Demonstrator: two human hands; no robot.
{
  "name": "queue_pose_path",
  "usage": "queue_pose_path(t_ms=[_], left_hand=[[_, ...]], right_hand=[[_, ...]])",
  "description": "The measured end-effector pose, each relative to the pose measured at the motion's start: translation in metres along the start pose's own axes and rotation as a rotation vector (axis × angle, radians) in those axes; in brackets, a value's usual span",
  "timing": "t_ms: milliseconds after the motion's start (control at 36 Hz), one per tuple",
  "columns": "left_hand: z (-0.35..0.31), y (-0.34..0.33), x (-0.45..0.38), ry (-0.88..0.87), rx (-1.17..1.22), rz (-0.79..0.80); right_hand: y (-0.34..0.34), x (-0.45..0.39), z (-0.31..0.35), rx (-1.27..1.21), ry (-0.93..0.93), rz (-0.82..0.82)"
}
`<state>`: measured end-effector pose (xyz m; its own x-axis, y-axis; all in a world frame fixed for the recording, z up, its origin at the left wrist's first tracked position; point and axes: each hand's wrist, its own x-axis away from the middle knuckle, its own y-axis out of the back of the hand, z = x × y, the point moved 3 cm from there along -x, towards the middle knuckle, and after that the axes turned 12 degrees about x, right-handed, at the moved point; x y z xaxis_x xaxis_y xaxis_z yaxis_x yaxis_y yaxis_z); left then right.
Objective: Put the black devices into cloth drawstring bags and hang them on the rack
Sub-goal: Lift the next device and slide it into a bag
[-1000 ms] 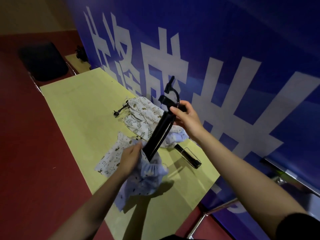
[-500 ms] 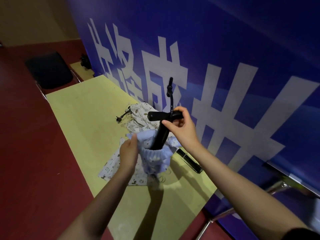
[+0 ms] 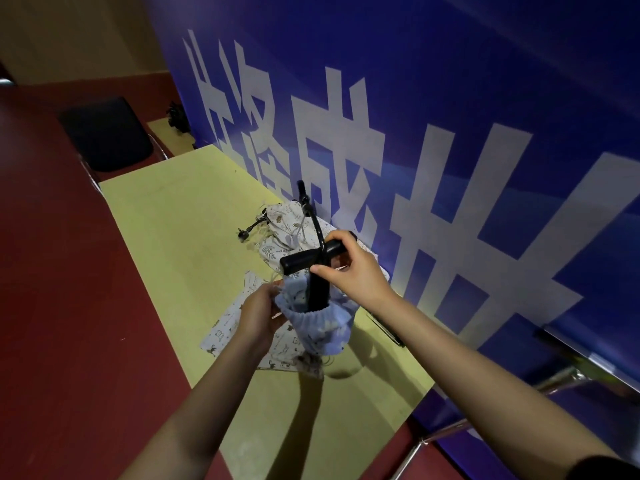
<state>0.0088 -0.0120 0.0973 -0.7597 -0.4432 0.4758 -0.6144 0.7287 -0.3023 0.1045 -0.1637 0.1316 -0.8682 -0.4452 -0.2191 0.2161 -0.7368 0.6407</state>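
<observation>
My right hand (image 3: pixel 349 271), gripping the black hand pump (image 3: pixel 317 268) by its T-handle, has sunk its barrel deeper into the blue drawstring bag (image 3: pixel 318 327) my left hand (image 3: pixel 258 315) pinches open above the surface (image 3: pixel 180 237), so cinching comes next.

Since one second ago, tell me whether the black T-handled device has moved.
Yes. The black T-handled device has gone down into the pale blue cloth drawstring bag, nearer the yellow table.
</observation>
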Motion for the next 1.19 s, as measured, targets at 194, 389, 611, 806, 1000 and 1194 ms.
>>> queue_pose_path(t_ms=[194, 389, 611, 806, 1000, 1194], left_hand=[[-0.004, -0.004, -0.014, -0.037, -0.060, -0.102], [-0.010, -0.016, -0.011, 0.009, -0.034, 0.019], [-0.018, -0.027, -0.009, -0.104, -0.012, 0.180], [-0.031, -0.037, -0.009, -0.131, -0.151, 0.214], [-0.029, -0.029, -0.022, -0.170, -0.208, 0.038], [-0.031, -0.017, -0.028, -0.186, -0.084, -0.007]], right_hand=[[-0.006, -0.007, -0.001, 0.004, 0.052, 0.101], [-0.009, -0.016, -0.008, -0.112, -0.012, 0.117], [-0.008, -0.023, -0.014, -0.145, -0.039, 0.107], [-0.009, -0.024, -0.010, -0.160, -0.007, 0.151], [-0.006, -0.024, -0.011, -0.341, 0.010, 0.220], [-0.010, -0.005, -0.064, -0.345, -0.423, -0.107]])
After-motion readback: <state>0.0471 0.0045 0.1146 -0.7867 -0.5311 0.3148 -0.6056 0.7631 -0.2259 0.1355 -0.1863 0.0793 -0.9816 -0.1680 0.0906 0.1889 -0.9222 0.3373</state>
